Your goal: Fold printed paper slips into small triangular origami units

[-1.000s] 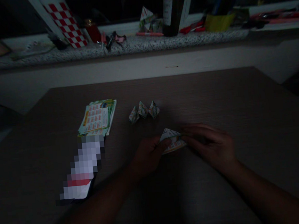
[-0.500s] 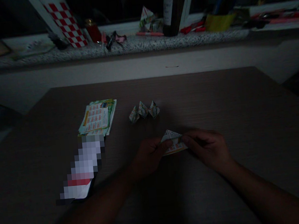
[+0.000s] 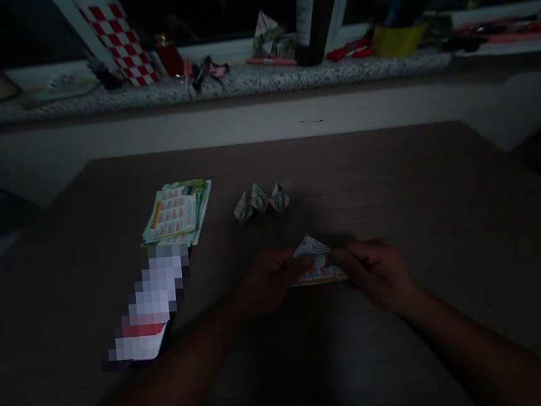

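Got a dim wood-grain tabletop (image 3: 391, 180), pile of printed leaflets (image 3: 171, 213) off left. Got left hand (image 3: 265, 282) and right hand (image 3: 380, 275) both in a snug pinch grip, thumbs on top, on a peaked folded leaflet (image 3: 323, 272), just nearer than three tiny origami pieces (image 3: 259, 201).

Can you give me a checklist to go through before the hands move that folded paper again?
1. Left hand holding the folded paper: ok, thumb on top.
2. Right hand holding its other side: ok.
3. Paper's top edge coming to a point: ok.
4. Three small folded pieces clear of both hands: ok.
5. Printed sheets stacked neatly: not ok, edges uneven.
6. Creases sharp: cannot tell, too dark.
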A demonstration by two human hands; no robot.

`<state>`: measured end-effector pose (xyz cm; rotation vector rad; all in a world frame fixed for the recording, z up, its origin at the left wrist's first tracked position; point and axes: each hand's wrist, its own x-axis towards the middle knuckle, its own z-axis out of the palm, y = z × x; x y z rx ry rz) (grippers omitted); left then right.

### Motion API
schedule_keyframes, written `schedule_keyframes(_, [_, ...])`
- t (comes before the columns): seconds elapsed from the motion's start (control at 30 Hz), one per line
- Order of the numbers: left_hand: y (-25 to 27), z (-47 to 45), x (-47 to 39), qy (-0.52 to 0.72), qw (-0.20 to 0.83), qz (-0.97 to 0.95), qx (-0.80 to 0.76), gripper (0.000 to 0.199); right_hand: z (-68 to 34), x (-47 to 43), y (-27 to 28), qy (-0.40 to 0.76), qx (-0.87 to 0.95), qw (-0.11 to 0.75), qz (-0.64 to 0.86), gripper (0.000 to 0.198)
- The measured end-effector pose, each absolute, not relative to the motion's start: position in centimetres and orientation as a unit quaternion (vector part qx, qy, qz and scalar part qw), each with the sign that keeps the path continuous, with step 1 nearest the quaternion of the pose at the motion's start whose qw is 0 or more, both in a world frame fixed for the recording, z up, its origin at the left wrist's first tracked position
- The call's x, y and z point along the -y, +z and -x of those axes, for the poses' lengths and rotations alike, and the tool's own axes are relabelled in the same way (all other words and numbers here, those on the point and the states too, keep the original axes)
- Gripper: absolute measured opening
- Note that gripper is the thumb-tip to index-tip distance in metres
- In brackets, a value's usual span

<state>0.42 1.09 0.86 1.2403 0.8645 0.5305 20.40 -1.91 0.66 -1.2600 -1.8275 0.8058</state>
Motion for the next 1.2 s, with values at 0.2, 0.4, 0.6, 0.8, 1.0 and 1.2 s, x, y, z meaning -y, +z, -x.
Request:
schedule_keyframes(0.2, [1.04, -0.50, -1.11, 0.248, 0.700, -0.547, -0.387, 0.038, -20.25, 1.95, 0.69, 0.358, 0.691, 0.394, 0.489, 0.045])
schedule_keyframes(0.4, [1.11, -0.45, -1.10, 0.248, 0.694, -0.549, -0.394, 0.040, -20.39, 1.97, 0.35, 0.444, 0.637, 0.400, 0.487, 0.055])
schedule_keyframes(0.6, [0.80, -0.36, -1.19, 0.249, 0.721, -0.512, -0.395, 0.042, -21.01, 1.43, 0.31, 0.489, 0.552, 0.485, 0.470, 0.063])
schedule_keyframes(0.8, [0.63, -0.44, -1.06, 0.213, 0.815, -0.433, -0.322, 0.039, -20.82, 1.38, -0.19, 0.457, 0.599, 0.484, 0.445, 0.034])
schedule_keyframes(1.0, [0.72, -0.88, -0.44, 0.171, 0.884, -0.355, -0.253, 0.036, -20.36, 1.53, 0.38, 0.451, 0.670, 0.468, 0.359, 0.018])
schedule_keyframes(1.2, [0.84, -0.93, -0.73, 0.229, 0.733, -0.553, -0.324, 0.031, -20.83, 1.69, 0.60, 0.482, 0.606, 0.470, 0.424, 0.015])
